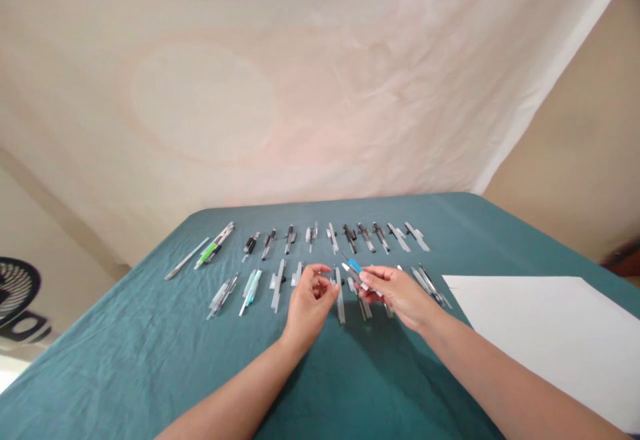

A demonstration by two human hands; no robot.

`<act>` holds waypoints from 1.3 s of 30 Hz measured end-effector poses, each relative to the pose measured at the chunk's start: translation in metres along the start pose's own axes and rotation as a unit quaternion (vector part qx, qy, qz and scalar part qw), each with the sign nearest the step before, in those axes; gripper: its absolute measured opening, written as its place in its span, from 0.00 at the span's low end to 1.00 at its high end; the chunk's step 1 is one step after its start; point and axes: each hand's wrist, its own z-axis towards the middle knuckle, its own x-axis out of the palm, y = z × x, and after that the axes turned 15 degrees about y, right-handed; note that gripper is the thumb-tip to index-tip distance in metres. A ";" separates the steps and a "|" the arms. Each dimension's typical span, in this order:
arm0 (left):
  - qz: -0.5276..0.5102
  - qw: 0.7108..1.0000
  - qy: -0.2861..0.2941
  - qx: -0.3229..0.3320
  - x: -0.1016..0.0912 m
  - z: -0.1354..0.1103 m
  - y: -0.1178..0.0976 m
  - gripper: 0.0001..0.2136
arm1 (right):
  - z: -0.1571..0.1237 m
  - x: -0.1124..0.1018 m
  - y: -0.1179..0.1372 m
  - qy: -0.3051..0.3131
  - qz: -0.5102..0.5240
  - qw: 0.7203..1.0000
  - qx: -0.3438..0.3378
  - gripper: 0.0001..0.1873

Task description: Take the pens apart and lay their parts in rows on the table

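My right hand [395, 293] is closed on a pen with a blue part [354, 268], held just above the teal tablecloth [150, 360]. My left hand [311, 300] is curled close beside it, thumb and fingers pinched together; what they hold, if anything, is too small to make out. Both hands hover over the near row of pens and pen parts [250, 288]. A far row of pens [350, 237] lies behind them, with a green-banded pen [213, 248] at its left end.
A white sheet of paper [550, 333] lies on the cloth at the right. A pale draped cloth [300, 93] hangs behind the table. A dark fan [15, 293] stands at the far left.
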 end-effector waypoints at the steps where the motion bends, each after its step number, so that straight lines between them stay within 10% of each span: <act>1: -0.001 1.000 0.006 -0.001 -0.001 0.000 0.000 0.15 | 0.000 -0.009 0.005 -0.022 -0.016 1.000 -0.010 0.20; 5: -0.009 0.999 0.036 0.003 -0.001 -0.002 0.001 0.13 | 0.001 -0.067 0.027 -0.147 -0.161 0.976 -0.033 0.20; 8: -0.011 0.999 0.051 0.008 0.001 -0.003 0.000 0.12 | 0.001 -0.125 0.037 -0.298 -0.325 0.897 0.033 0.21; 14: 0.020 0.997 0.068 0.006 0.001 -0.004 0.002 0.10 | 0.005 -0.203 0.042 -0.405 -0.459 0.782 0.117 0.16; 25: 0.036 0.996 0.087 0.003 0.000 -0.005 0.003 0.10 | 0.021 -0.219 -0.002 -0.458 -0.615 0.626 0.142 0.19; 39: 0.051 0.994 0.102 0.001 0.003 -0.005 0.008 0.10 | 0.019 -0.242 -0.010 -0.491 -0.621 0.596 0.132 0.21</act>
